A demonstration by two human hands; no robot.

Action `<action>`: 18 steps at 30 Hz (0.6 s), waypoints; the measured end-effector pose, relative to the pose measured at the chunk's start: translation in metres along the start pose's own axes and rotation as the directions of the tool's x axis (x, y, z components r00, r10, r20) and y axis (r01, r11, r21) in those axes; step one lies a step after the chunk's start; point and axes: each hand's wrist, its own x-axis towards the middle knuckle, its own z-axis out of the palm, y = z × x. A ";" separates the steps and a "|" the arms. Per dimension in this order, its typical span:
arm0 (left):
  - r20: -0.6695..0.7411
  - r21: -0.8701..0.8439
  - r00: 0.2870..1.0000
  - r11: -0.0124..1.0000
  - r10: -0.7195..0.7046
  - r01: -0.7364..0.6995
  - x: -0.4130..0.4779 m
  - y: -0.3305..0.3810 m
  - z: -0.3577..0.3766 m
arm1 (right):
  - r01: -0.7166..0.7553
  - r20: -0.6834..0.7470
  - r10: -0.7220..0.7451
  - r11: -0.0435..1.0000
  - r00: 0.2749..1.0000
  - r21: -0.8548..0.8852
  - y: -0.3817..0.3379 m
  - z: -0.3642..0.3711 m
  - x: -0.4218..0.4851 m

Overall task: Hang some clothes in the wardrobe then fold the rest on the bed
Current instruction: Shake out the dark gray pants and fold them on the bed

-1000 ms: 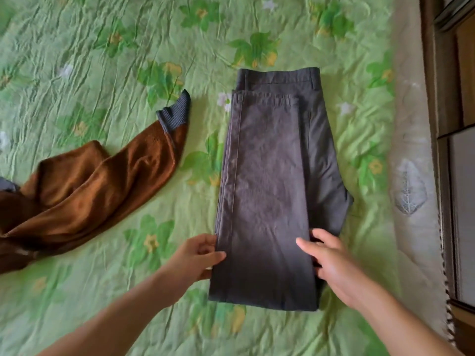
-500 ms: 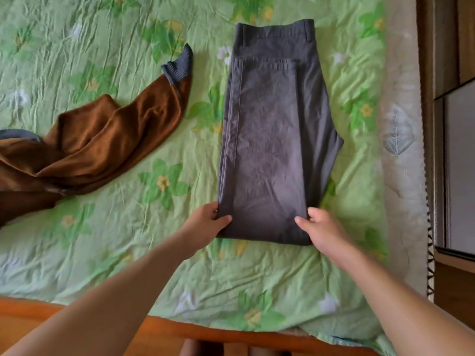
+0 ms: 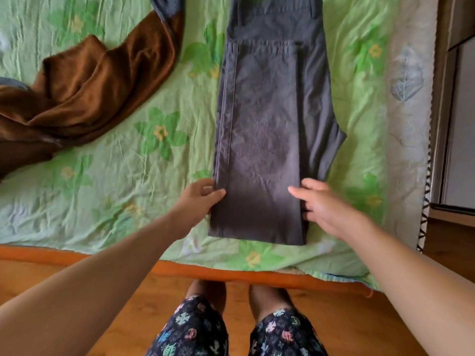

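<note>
**Grey trousers, half folded, at the bed's edge**

Grey trousers (image 3: 267, 129) lie on the green floral bedspread (image 3: 123, 201), long axis running away from the person, waistband at the far end and cut off by the frame's top. A brown garment (image 3: 95, 80) with a grey ribbed cuff runs off the left side. The left hand (image 3: 199, 199) pinches the near left edge of the trousers; the right hand (image 3: 326, 204) grips the near right edge, fingers tucked under and hidden.

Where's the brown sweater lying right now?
In the head view, the brown sweater lies crumpled on the green floral bedspread at the upper left, left of the folded grey trousers and apart from both hands.
</note>
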 end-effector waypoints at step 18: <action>-0.205 0.075 0.942 0.964 0.267 -0.257 0.147 0.171 0.002 | 0.431 -0.278 -0.535 0.829 0.798 -0.358 -0.174 0.012 0.111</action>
